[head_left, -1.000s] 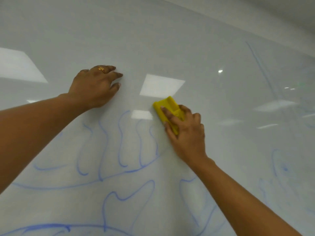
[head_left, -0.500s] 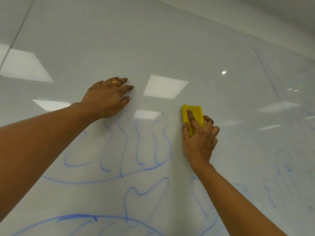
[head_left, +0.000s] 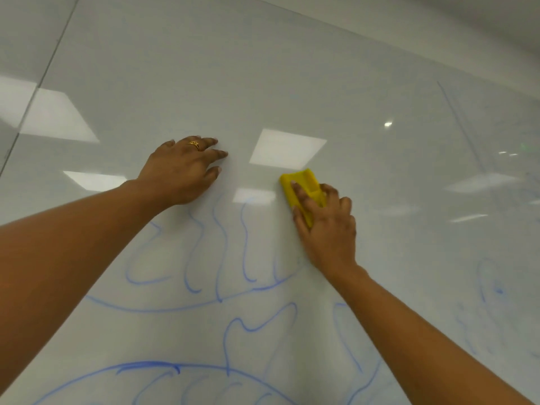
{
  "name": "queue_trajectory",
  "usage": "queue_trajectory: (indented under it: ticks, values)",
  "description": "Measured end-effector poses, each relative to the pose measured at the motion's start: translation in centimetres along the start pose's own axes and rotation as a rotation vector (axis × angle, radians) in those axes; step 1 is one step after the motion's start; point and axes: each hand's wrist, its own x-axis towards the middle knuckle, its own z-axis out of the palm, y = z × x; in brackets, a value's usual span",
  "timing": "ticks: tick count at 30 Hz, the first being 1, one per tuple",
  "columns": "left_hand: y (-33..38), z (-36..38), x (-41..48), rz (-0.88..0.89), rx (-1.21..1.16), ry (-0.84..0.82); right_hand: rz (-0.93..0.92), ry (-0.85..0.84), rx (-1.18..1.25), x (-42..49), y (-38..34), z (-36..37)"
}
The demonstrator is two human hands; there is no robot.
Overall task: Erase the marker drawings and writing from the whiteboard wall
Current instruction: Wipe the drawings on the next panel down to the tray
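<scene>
Mostly a glossy grey-white wall panel [head_left: 292,68]. Thin dark vertical seam [head_left: 43,74] at far left. Matte off-white wall band [head_left: 438,24] above the panel's top edge, upper right. Reflections: square white ceiling light [head_left: 287,149] mid-panel, larger one [head_left: 58,115] left, small round spot glare [head_left: 388,124] right. Smeared streaks far right, possibly strip lights.

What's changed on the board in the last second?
The right hand, gripping the yellow eraser throughout, swept it right, then back left towards the tops of the blue strokes. The left hand stayed pressed on the whiteboard, and the strokes lower down look unchanged.
</scene>
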Motion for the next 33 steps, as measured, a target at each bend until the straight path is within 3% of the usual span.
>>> queue_trajectory:
  ticks: [4, 9, 14, 22, 27, 30, 33]
  values:
    - [-1.4, -0.5, -1.0, -0.052, 0.022, 0.021, 0.308, -0.067, 0.027, 2.1, 1.9, -0.5]
    - [-4.5, -1.9, -3.1, -0.100, 0.067, 0.069, 0.509, -0.022, 0.106, 3.1, -0.2, 0.1]
    - [-7.5, -3.3, -5.5, -0.160, 0.090, 0.081, 0.356, -0.002, 0.064, 2.6, -4.5, 0.9]
    - [-9.3, -3.1, -8.0, -0.195, 0.066, 0.114, -0.063, -0.049, 0.108, 0.4, -11.2, 2.3]
    - [-10.1, -1.7, -10.8, -0.184, 0.035, 0.197, -0.280, -0.031, 0.083, -0.8, -11.4, 2.1]
    - [-10.7, -0.3, -12.5, -0.172, 0.040, 0.207, -0.293, -0.011, 0.032, -0.4, -9.8, 1.7]
    - [-10.8, 0.7, -14.1, -0.207, 0.009, 0.244, -0.161, -0.012, 0.037, 0.3, -8.5, 1.1]
